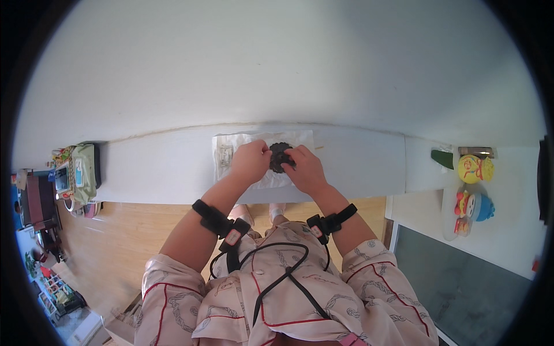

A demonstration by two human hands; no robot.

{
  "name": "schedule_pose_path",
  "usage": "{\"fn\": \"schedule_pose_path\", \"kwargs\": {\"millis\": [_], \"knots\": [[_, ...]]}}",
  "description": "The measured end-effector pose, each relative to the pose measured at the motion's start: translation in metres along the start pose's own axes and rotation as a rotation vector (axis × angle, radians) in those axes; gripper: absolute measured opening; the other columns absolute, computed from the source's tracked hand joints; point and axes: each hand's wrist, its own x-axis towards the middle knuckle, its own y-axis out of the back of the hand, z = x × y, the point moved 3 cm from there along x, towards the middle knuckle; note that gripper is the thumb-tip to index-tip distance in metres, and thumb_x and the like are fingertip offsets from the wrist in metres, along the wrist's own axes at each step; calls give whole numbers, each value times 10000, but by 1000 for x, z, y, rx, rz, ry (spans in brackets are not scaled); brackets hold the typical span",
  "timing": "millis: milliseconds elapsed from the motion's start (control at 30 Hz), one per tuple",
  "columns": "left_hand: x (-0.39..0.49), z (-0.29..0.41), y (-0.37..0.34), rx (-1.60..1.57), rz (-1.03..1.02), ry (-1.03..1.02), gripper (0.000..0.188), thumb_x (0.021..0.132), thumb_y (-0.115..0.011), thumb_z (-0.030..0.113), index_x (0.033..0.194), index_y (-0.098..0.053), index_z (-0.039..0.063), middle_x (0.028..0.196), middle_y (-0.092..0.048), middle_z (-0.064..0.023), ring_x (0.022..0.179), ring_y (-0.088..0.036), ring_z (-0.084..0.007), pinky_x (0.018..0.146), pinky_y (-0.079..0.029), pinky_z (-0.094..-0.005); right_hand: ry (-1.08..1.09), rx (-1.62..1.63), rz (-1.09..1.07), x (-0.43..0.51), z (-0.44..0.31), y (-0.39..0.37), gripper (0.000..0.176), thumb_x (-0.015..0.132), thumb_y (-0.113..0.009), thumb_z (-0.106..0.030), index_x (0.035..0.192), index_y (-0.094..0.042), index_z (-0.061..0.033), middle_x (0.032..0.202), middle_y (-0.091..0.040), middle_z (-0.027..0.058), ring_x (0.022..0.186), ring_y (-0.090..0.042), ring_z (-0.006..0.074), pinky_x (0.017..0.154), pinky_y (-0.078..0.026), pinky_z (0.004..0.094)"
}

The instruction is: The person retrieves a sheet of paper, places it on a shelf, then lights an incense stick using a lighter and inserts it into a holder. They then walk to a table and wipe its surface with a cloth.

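A black round object point(279, 152) with a scalloped rim lies between my hands on a crinkled white sheet point(298, 137). My left hand point(253, 161) is at its left edge, thumb and forefinger drawn together; whether they pinch anything is too small to tell. From the right, my right hand point(306, 168) has its thumb and forefinger on the black object, covering part of that side. A small clear rectangular item point(226, 155) rests on the sheet, left of my left hand. Just off the sheet's right edge lies a thin yellowish stick point(319, 148).
The narrow white ledge point(359, 168) runs along a white wall point(277, 65). A wipes packet point(84, 173) and other items stand at its left end. On the right are a green object point(442, 159), a yellow ornament point(475, 168) and a blue-topped toy point(479, 207). Black cables point(281, 277) hang from my wrist straps.
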Motion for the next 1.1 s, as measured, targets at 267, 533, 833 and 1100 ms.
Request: {"fn": "schedule_pose_path", "kwargs": {"millis": [267,533,833,1100], "knots": [[-30,-19,25,-89,-130,-76,176,801,-606,216,854,-633,50,742,-637,-140,723,-619,-320,657,-486,-402,16,-116,18,0,-7,2,289,704,-699,-86,969,-599,-25,870,-560,98,732,-598,261,636,-490,343],[-49,-54,58,-189,-27,-3,172,817,-604,189,871,-628,28,693,-625,-127,632,-608,-261,593,-474,-341,26,-84,49,2,-10,-2,172,725,-681,-100,886,-629,-65,846,-560,86,710,-589,279,615,-483,352],[-73,-109,79,-299,28,143,207,838,-583,173,897,-608,-24,655,-614,-93,588,-594,-160,562,-461,-284,-123,-147,26,-1,-12,-8,170,735,-647,-124,900,-624,-89,877,-564,92,764,-595,297,660,-491,396],[-83,-151,109,-486,125,170,184,875,-536,139,715,-548,48,570,-453,28,513,-401,-46,453,-328,-213,-272,-106,285,-60,6,67,135,750,-624,-113,882,-629,-86,851,-578,111,757,-603,291,678,-489,386]]}}
